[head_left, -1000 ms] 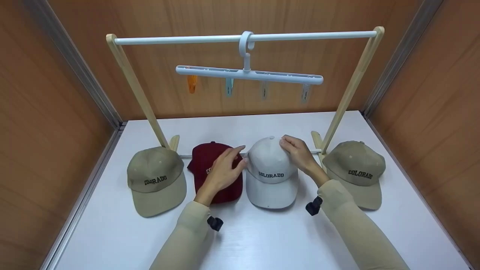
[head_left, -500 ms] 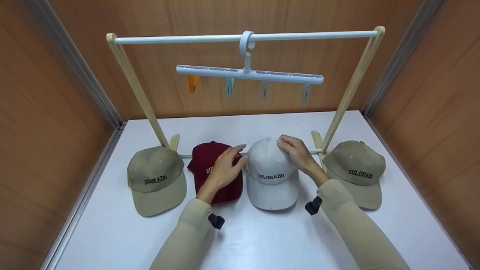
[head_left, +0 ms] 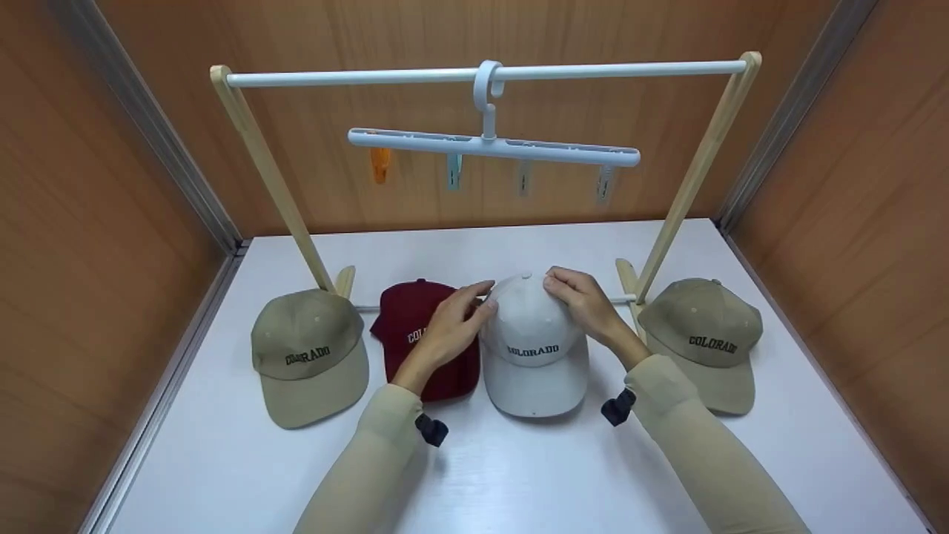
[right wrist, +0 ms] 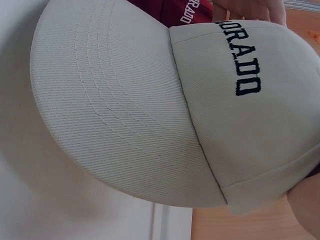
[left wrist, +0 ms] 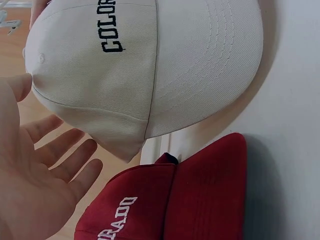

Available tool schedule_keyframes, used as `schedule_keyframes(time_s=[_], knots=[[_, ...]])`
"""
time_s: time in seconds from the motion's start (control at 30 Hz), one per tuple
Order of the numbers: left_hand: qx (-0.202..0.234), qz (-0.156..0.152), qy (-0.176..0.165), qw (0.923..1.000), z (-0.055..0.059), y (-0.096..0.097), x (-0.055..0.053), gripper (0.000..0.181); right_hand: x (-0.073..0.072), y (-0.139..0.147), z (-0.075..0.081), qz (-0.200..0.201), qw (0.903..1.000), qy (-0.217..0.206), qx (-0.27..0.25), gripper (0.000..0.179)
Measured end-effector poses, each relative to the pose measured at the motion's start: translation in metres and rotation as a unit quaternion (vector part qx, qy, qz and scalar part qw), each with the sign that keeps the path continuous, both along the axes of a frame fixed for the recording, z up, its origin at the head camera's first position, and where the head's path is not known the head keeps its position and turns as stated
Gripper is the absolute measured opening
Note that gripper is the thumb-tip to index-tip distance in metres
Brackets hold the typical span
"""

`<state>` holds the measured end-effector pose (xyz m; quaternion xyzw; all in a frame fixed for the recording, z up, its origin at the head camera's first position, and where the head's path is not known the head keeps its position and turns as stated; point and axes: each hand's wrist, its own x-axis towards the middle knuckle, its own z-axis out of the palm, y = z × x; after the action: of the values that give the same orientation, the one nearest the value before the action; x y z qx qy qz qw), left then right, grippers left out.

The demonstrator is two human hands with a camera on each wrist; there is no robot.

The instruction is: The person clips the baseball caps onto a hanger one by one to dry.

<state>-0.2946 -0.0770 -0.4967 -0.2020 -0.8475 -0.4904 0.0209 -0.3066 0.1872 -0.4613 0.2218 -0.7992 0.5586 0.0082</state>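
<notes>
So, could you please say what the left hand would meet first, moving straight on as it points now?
Probably the white, curved-brimmed fabric baseball cap; the left hand points toward it, though depth is unclear.

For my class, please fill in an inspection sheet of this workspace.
Surface: white tabletop.
Job's things: white fabric cap lettered COLORADO; dark-red fabric cap beside it; left khaki fabric cap and right khaki fabric cap at the row's ends.
Clutter: nothing seen.
Hands: right hand grips white cap's crown; left hand beside it, fingers spread.
Cables: nothing seen.
Surroundings: pale-blue plastic clip hanger on white-barred wooden rack; brown wood-grain panels.
</notes>
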Motion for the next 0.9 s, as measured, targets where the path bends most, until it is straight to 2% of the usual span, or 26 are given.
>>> schedule_keyframes(time_s=[0.37,0.67,0.9], knots=[[0.005,-0.017,-0.001,0.9998,-0.0010,0.0007,-0.0056,0.053,0.0028,-0.0008,0.0033,0.008,1.0000,-0.003,-0.002,0.032],[0.015,-0.018,-0.030,0.9993,0.0051,0.0018,-0.0055,0.050,0.0034,-0.0012,0.0034,0.011,0.9999,-0.003,-0.009,0.031],[0.013,-0.030,-0.019,0.9993,0.0072,0.0012,-0.0060,0.052,0.0032,-0.0010,0.0026,0.013,0.9999,-0.001,-0.006,0.031]])
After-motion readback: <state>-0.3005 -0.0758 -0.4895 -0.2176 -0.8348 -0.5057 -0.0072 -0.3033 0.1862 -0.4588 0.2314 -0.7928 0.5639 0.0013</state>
